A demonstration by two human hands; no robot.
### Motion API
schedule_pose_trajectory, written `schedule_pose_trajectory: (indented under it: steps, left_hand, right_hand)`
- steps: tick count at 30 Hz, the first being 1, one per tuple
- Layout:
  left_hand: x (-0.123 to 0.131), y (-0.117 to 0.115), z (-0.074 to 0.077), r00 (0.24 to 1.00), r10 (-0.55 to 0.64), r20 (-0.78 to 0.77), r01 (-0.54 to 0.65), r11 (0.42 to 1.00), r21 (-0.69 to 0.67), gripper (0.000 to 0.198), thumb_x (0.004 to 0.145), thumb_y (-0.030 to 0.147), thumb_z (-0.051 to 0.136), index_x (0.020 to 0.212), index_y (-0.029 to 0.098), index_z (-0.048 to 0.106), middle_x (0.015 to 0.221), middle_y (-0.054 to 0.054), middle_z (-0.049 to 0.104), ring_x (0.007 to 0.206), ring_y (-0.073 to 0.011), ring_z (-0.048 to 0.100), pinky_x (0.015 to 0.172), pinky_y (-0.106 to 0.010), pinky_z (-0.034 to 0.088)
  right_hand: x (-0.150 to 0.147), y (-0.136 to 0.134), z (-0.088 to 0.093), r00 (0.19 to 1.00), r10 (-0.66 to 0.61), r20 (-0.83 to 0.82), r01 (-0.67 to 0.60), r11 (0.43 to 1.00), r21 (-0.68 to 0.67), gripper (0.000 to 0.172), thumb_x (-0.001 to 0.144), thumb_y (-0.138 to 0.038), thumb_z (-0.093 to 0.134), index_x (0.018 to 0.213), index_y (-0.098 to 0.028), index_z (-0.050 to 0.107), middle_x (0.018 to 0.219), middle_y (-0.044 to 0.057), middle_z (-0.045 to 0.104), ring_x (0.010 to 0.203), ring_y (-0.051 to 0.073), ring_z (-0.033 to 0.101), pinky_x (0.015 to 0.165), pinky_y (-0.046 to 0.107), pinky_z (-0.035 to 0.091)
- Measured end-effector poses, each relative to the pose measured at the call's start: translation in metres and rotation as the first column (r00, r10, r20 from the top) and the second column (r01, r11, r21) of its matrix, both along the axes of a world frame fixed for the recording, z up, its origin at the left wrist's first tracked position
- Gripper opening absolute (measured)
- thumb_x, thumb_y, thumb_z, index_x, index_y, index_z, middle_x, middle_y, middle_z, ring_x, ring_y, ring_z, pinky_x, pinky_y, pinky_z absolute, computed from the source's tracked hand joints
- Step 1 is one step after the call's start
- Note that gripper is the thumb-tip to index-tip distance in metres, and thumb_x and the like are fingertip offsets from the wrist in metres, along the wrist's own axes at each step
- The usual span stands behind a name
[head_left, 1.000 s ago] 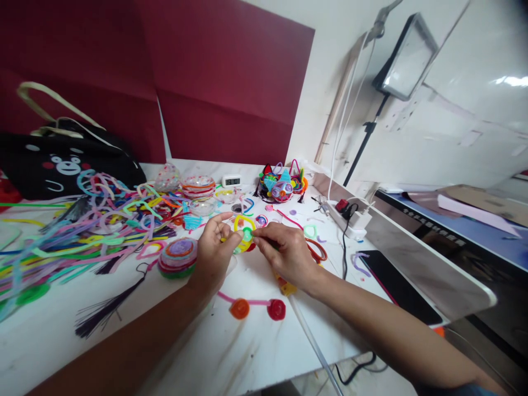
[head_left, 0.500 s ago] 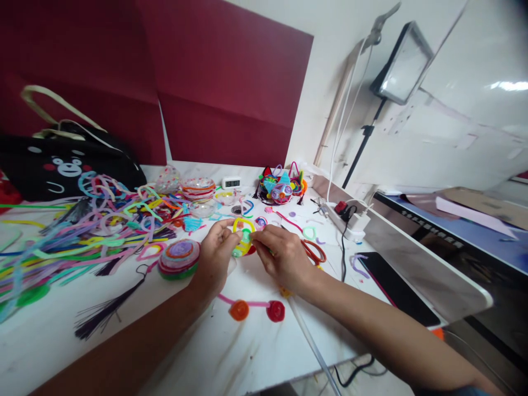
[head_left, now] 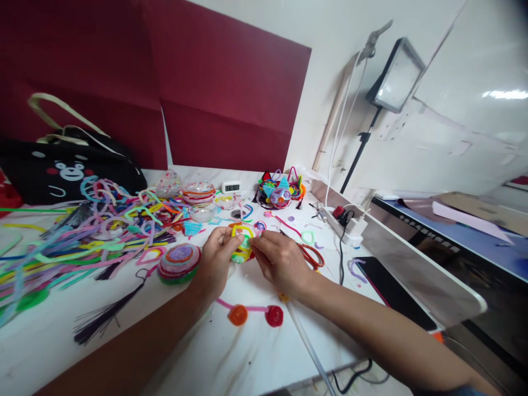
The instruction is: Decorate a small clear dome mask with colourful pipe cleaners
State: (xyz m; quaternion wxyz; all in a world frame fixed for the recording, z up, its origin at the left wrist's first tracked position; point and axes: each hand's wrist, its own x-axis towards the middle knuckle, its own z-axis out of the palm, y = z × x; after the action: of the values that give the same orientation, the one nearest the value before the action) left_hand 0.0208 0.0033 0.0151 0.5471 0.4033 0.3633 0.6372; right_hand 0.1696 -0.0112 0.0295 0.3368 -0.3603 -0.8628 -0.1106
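My left hand point(head_left: 216, 258) and my right hand point(head_left: 280, 259) meet over the white table point(head_left: 231, 352). Both pinch a small pipe-cleaner piece point(head_left: 242, 242) with a yellow loop and green, red and pink coils. The left thumb and fingers hold its left side. The right fingertips press on its right edge. A striped coiled disc point(head_left: 179, 261) lies just left of my left hand. Red-handled scissors point(head_left: 312, 256) lie beside my right hand. A pink stem with an orange and a red coil point(head_left: 252, 314) lies in front of my wrists.
A big heap of coloured pipe cleaners point(head_left: 82, 231) covers the table's left. Behind it sits a black bear bag point(head_left: 66, 170). Clear bowls point(head_left: 198, 192), a small clock point(head_left: 231, 187), a colourful craft mask point(head_left: 281, 191), a power strip point(head_left: 346, 225) and a dark tablet point(head_left: 391, 289) are around. A black tassel point(head_left: 103, 313) lies front left.
The camera tilted slightly, so everything sits lower in view. My hands drew the pipe-cleaner piece a little closer and kept pinching it; the right fingers shifted along its edge.
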Motion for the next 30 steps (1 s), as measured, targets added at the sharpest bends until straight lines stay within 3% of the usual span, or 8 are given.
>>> schedule_pose_trajectory:
  steps: [12,20,30]
  left_hand:
    - [-0.002,0.000,-0.003,0.999,-0.008,-0.049,0.007,1.000,-0.014,0.031,0.064,0.028,0.073,0.068,0.020,0.043,0.061,0.007,0.043,0.057,-0.0090,0.043,0.054,-0.023,0.034]
    - [-0.005,0.004,-0.006,0.998,0.018,-0.066,-0.015,0.999,0.044,0.033,0.064,0.025,0.071,0.067,0.020,0.039,0.060,0.008,0.041,0.055,-0.0081,0.039,0.052,-0.023,0.031]
    - [-0.004,0.005,-0.004,0.994,0.072,-0.084,-0.064,0.993,0.096,0.033,0.063,0.024,0.071,0.067,0.020,0.038,0.062,0.007,0.042,0.056,-0.0086,0.041,0.054,-0.023,0.033]
  right_hand:
    - [0.002,-0.001,-0.006,0.999,0.039,-0.029,-0.037,0.999,0.038,0.020,0.091,-0.012,0.044,0.090,-0.015,0.064,0.074,0.006,0.059,0.068,0.017,0.054,0.061,0.026,0.039]
    - [-0.003,-0.004,-0.003,0.957,0.069,-0.281,-0.109,0.986,-0.130,0.016,0.091,-0.016,0.051,0.093,-0.015,0.067,0.080,0.005,0.066,0.071,0.014,0.059,0.065,0.024,0.045]
    - [-0.010,0.000,0.011,0.836,-0.062,-0.546,-0.173,0.914,-0.368,0.012,0.078,-0.012,0.060,0.082,-0.016,0.071,0.076,0.004,0.069,0.067,0.014,0.061,0.064,0.025,0.047]
